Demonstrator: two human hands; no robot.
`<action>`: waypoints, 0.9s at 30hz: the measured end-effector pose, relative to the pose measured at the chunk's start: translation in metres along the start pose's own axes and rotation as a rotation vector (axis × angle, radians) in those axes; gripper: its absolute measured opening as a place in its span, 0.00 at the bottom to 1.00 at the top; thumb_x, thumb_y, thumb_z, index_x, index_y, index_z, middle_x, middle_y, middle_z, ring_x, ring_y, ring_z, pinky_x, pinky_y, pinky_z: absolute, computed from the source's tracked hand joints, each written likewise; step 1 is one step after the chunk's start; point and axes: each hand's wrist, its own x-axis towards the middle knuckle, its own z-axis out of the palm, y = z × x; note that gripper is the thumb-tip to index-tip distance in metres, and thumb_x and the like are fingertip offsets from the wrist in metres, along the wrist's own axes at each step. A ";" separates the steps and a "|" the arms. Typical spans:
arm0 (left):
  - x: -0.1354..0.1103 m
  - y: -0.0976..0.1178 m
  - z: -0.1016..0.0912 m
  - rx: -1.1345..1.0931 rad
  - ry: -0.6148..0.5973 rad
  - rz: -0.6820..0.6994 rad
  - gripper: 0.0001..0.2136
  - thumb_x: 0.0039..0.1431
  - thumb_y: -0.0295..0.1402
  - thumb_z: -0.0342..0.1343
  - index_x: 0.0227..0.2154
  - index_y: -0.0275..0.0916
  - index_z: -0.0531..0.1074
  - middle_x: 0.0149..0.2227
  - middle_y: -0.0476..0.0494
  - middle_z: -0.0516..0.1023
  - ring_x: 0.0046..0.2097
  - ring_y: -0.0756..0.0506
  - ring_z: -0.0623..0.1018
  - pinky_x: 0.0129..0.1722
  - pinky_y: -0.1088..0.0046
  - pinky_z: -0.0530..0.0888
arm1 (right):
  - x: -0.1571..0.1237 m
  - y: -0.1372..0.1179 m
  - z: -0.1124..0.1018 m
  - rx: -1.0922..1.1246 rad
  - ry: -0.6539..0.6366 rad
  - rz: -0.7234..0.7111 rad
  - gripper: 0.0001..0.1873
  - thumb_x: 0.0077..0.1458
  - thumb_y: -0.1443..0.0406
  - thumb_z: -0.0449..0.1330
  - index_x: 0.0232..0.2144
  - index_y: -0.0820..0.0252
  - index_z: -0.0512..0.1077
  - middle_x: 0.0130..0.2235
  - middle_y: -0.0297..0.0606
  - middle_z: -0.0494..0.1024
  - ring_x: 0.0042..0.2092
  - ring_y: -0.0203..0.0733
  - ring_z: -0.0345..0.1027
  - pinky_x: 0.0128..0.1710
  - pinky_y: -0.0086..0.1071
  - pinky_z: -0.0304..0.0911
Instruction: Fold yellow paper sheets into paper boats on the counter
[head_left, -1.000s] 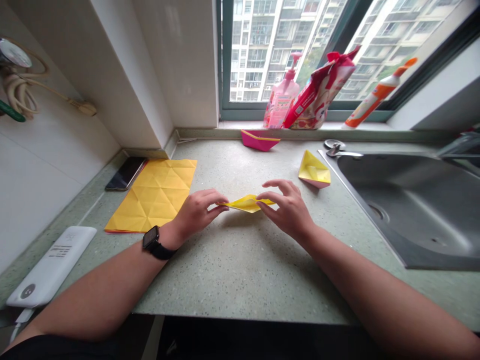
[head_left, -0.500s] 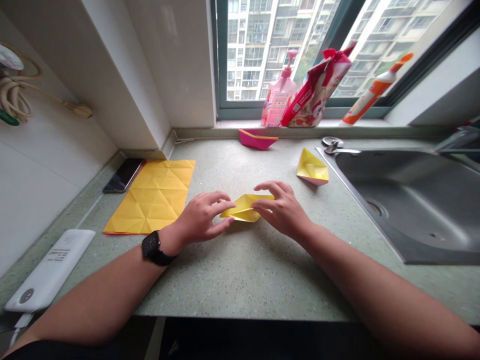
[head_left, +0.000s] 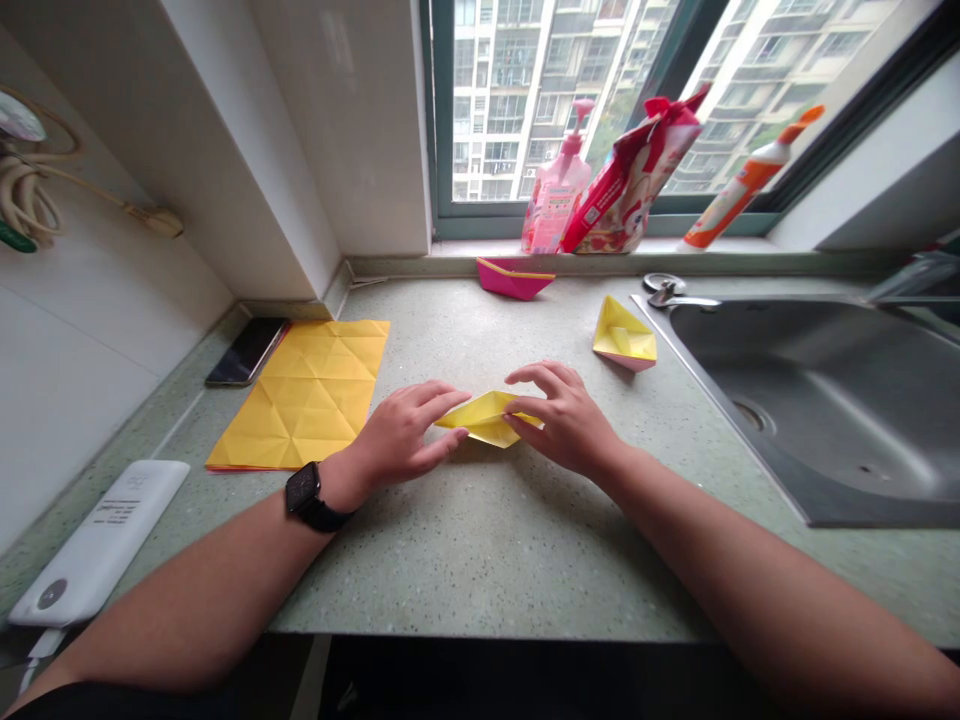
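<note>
A small yellow folded paper boat (head_left: pixel 486 417) lies on the speckled green counter (head_left: pixel 480 560) between my hands. My left hand (head_left: pixel 401 437), with a black watch on its wrist, pinches the boat's left end with fingers pressed together. My right hand (head_left: pixel 564 420) grips the boat's right end, thumb and fingers curled over it. A finished yellow paper boat (head_left: pixel 625 337) sits farther back on the right. A pink paper boat (head_left: pixel 514 279) rests near the window sill.
A stack of creased yellow paper sheets (head_left: pixel 307 392) lies at left, next to a dark phone (head_left: pixel 245 351). A white power bank (head_left: pixel 97 540) sits at the near left. The steel sink (head_left: pixel 817 400) fills the right. Bottles and a red bag (head_left: pixel 634 180) stand on the sill.
The paper piece has come down from just above the counter onto it and has opened into a boat shape. Both hands have moved closer together on it.
</note>
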 end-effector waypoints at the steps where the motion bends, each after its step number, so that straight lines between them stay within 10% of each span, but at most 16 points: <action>1: 0.000 0.000 0.000 -0.011 0.018 0.008 0.20 0.76 0.41 0.59 0.65 0.41 0.76 0.59 0.34 0.82 0.58 0.36 0.83 0.58 0.53 0.82 | 0.000 0.000 0.000 -0.005 0.013 -0.001 0.06 0.69 0.63 0.68 0.37 0.48 0.84 0.53 0.42 0.84 0.54 0.55 0.74 0.63 0.61 0.66; 12: -0.002 -0.001 -0.003 0.063 0.207 0.119 0.24 0.73 0.35 0.66 0.68 0.49 0.70 0.69 0.32 0.71 0.68 0.32 0.75 0.68 0.44 0.76 | 0.004 0.006 -0.004 0.228 0.148 0.326 0.10 0.69 0.58 0.68 0.35 0.49 0.88 0.38 0.40 0.82 0.40 0.46 0.77 0.43 0.44 0.74; 17: 0.001 -0.002 -0.003 -0.067 0.269 -0.026 0.16 0.76 0.38 0.63 0.61 0.42 0.71 0.52 0.37 0.83 0.51 0.39 0.85 0.55 0.57 0.82 | 0.009 0.005 -0.005 0.508 0.187 0.465 0.14 0.68 0.51 0.69 0.34 0.50 0.88 0.47 0.43 0.85 0.50 0.50 0.81 0.54 0.49 0.78; 21: 0.004 0.002 0.000 -0.167 0.126 -0.088 0.11 0.80 0.40 0.56 0.41 0.41 0.79 0.39 0.43 0.85 0.41 0.43 0.84 0.44 0.65 0.80 | 0.007 -0.005 -0.002 0.530 0.135 0.350 0.11 0.69 0.55 0.69 0.36 0.48 0.88 0.57 0.43 0.83 0.60 0.51 0.78 0.60 0.52 0.77; 27: 0.006 0.006 0.004 -0.316 0.112 -0.160 0.13 0.79 0.40 0.57 0.39 0.41 0.81 0.39 0.44 0.87 0.40 0.43 0.84 0.42 0.67 0.79 | 0.003 -0.013 0.000 0.226 0.110 0.049 0.06 0.67 0.61 0.71 0.36 0.47 0.86 0.54 0.41 0.84 0.55 0.50 0.77 0.57 0.53 0.74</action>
